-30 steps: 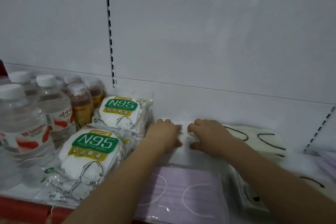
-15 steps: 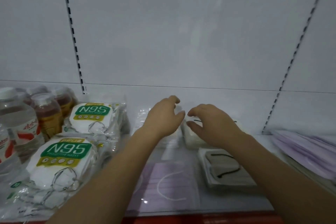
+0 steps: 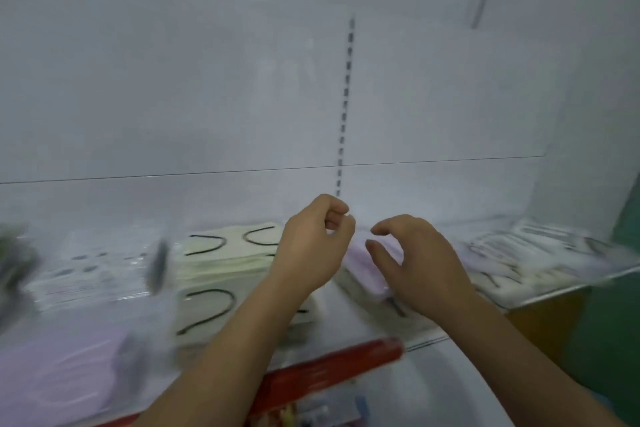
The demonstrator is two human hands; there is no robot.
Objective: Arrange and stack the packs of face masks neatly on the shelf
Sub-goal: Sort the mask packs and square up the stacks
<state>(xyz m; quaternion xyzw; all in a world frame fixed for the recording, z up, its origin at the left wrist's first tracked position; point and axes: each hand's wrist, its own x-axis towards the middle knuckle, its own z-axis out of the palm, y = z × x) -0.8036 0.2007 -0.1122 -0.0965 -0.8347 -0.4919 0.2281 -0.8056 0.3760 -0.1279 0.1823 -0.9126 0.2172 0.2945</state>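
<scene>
My left hand (image 3: 311,243) hovers above the shelf with its fingers loosely curled and nothing in them. My right hand (image 3: 415,260) hangs beside it, fingers curved and apart, also holding nothing. Under and between the hands lies a purple mask pack (image 3: 363,263). Left of my left hand sits a stack of cream mask packs with black ear loops (image 3: 221,253), and another cream pack (image 3: 204,308) lies in front of it. A second purple pack (image 3: 59,367) lies at the lower left. The picture is blurred.
A clear pack of white masks (image 3: 93,267) lies at the far left. More white and purple packs (image 3: 536,253) spread along the shelf's right end. A red strip (image 3: 332,371) edges the shelf front. The white back panel carries a slotted upright (image 3: 343,114).
My view has swung to the right, so the N95 packs and bottles have left the frame. Both hands have lifted off the packs and moved right, fingers loosened.
</scene>
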